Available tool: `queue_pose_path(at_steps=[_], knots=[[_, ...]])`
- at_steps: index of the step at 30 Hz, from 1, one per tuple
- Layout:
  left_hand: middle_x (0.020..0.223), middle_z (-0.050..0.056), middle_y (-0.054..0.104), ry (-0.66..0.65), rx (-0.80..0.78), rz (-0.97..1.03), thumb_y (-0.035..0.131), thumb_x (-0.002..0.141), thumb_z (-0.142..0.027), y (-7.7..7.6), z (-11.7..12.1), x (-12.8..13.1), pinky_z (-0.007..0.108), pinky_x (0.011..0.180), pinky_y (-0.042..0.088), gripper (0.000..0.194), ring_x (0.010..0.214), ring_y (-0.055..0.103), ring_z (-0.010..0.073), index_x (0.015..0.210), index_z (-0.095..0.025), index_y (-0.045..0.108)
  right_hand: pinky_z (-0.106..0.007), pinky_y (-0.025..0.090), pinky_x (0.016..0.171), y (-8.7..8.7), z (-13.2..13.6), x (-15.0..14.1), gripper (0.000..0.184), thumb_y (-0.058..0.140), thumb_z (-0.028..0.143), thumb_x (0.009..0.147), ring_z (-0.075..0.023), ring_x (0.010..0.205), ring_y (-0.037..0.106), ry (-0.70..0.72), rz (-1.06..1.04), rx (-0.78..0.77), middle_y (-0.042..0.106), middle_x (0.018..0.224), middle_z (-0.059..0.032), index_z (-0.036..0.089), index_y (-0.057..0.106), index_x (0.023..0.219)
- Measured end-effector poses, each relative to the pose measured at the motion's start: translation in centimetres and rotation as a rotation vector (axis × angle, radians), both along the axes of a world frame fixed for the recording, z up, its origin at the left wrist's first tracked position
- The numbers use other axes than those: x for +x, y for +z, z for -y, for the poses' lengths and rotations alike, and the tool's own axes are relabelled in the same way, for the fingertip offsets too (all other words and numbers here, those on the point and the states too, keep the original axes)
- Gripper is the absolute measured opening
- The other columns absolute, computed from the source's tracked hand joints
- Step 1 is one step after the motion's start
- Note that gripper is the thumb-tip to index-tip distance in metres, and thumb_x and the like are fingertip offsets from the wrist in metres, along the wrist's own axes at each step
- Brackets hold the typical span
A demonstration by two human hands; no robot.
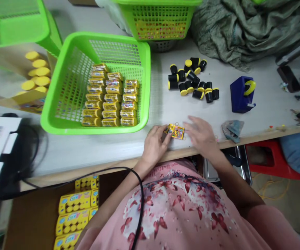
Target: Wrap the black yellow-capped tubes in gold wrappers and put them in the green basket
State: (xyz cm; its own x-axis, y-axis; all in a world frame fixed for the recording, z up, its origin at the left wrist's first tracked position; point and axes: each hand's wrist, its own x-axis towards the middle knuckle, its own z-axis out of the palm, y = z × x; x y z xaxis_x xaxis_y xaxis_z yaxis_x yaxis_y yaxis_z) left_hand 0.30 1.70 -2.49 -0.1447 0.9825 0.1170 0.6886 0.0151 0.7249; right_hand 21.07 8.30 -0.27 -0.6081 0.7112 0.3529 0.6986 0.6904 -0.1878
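Note:
My left hand [153, 146] rests at the table's front edge and pinches the left end of a small yellow printed packet [175, 131]. Small rubber bands [176, 124] lie at the packet's top edge. My right hand [200, 135] is blurred, with fingers spread, just right of the packet and holding nothing. Farther back stands a loose group of black cylinders with yellow caps [191, 78]. A green plastic basket [144, 69] holds neat rows of yellow foil-wrapped rolls [110, 100].
A blue tape dispenser [240, 94] and a grey rag [233, 130] sit to the right. A second green basket [160, 22] and a crumpled grey-green cloth [249, 27] lie behind. Yellow printed cartons [73, 211] lie below the table, left of my body, beside a black cable [139, 205].

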Motion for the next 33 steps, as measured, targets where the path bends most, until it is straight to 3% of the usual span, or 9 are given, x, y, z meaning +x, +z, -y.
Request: queue_pose_path(at_steps=[3, 9, 14, 16, 18, 21, 25, 29, 33], knots=[[0.102, 0.010, 0.067, 0.007, 0.001, 0.014, 0.057, 0.091, -0.029, 0.0, 0.1, 0.1, 0.038, 0.088, 0.053, 0.030, 0.094, 0.064, 0.0229, 0.116, -0.015, 0.064, -0.042, 0.044, 0.101, -0.7, 0.8, -2.9, 0.033, 0.051, 0.014, 0.094, -0.0240, 0.118, 0.055, 0.073, 0.007, -0.095, 0.064, 0.131, -0.0080, 0.027, 0.069, 0.118], [0.101, 0.010, 0.067, 0.092, 0.090, 0.137, 0.063, 0.087, -0.037, 0.7, 0.3, 0.3, 0.037, 0.087, 0.052, 0.031, 0.094, 0.064, 0.0223, 0.109, -0.016, 0.070, -0.044, 0.047, 0.093, -0.3, 1.2, -3.1, 0.032, 0.052, 0.015, 0.093, -0.0253, 0.108, 0.061, 0.088, -0.095, -0.139, 0.071, 0.119, -0.0076, 0.030, 0.073, 0.112], [0.085, 0.005, 0.072, 0.070, 0.003, 0.547, 0.063, 0.087, -0.039, 1.8, 0.3, 0.4, 0.030, 0.076, 0.052, 0.024, 0.079, 0.064, 0.0182, 0.086, -0.019, 0.076, -0.041, 0.048, 0.095, 0.9, 1.4, -3.5, 0.028, 0.053, 0.020, 0.094, -0.0227, 0.110, 0.063, 0.098, -0.190, -0.113, 0.070, 0.120, -0.0059, 0.030, 0.070, 0.114], [0.076, 0.003, 0.073, 0.124, -0.124, 0.768, 0.067, 0.083, -0.042, 2.1, 0.1, 0.4, 0.027, 0.063, 0.051, 0.025, 0.063, 0.062, 0.0149, 0.080, -0.018, 0.076, -0.039, 0.049, 0.096, 1.3, -0.5, -2.9, 0.026, 0.055, 0.028, 0.095, -0.0227, 0.109, 0.063, 0.045, -0.239, -0.121, 0.070, 0.120, -0.0089, 0.025, 0.067, 0.118], [0.069, 0.001, 0.073, 0.203, -0.222, 0.947, 0.076, 0.073, -0.043, 2.2, -0.1, 0.4, 0.025, 0.053, 0.048, 0.026, 0.050, 0.059, 0.0121, 0.075, -0.017, 0.076, -0.041, 0.048, 0.097, 1.7, -3.9, -1.8, 0.029, 0.054, 0.031, 0.095, -0.0244, 0.104, 0.063, -0.142, -0.270, -0.126, 0.069, 0.116, -0.0133, 0.018, 0.065, 0.119], [0.063, 0.001, 0.071, 0.273, -0.312, 1.143, 0.088, 0.055, -0.042, 2.4, -0.5, 0.4, 0.023, 0.048, 0.049, 0.032, 0.047, 0.059, 0.0115, 0.065, -0.015, 0.073, -0.047, 0.045, 0.097, 1.7, -9.6, -0.2, 0.027, 0.055, 0.024, 0.090, -0.0280, 0.101, 0.061, -0.446, -0.151, -0.162, 0.068, 0.109, -0.0171, 0.012, 0.063, 0.113], [0.061, 0.001, 0.071, 0.351, -0.358, 1.284, 0.095, 0.037, -0.032, 2.7, -0.7, 0.5, 0.023, 0.049, 0.053, 0.036, 0.050, 0.062, 0.0116, 0.058, -0.015, 0.070, -0.050, 0.043, 0.095, 1.1, -14.0, -0.1, 0.029, 0.063, 0.017, 0.082, -0.0326, 0.104, 0.058, -0.576, 0.057, -0.227, 0.066, 0.108, -0.0224, 0.007, 0.062, 0.109], [0.065, 0.001, 0.072, 0.342, -0.301, 1.336, 0.094, 0.041, -0.032, 2.4, -0.6, 0.6, 0.028, 0.066, 0.060, 0.034, 0.062, 0.068, 0.0143, 0.060, -0.015, 0.071, -0.053, 0.043, 0.095, 1.1, -13.6, -0.4, 0.036, 0.060, 0.010, 0.079, -0.0342, 0.105, 0.059, -0.608, 0.046, -0.218, 0.064, 0.110, -0.0250, 0.004, 0.059, 0.114], [0.066, 0.000, 0.072, 0.300, -0.280, 1.318, 0.089, 0.051, -0.042, 2.1, -0.4, 0.5, 0.034, 0.072, 0.062, 0.033, 0.062, 0.068, 0.0166, 0.063, -0.016, 0.073, -0.048, 0.050, 0.092, 2.0, -10.3, 0.3, 0.044, 0.063, 0.020, 0.078, -0.0276, 0.100, 0.063, -0.508, -0.378, -0.361, 0.066, 0.110, -0.0142, 0.015, 0.057, 0.121]])
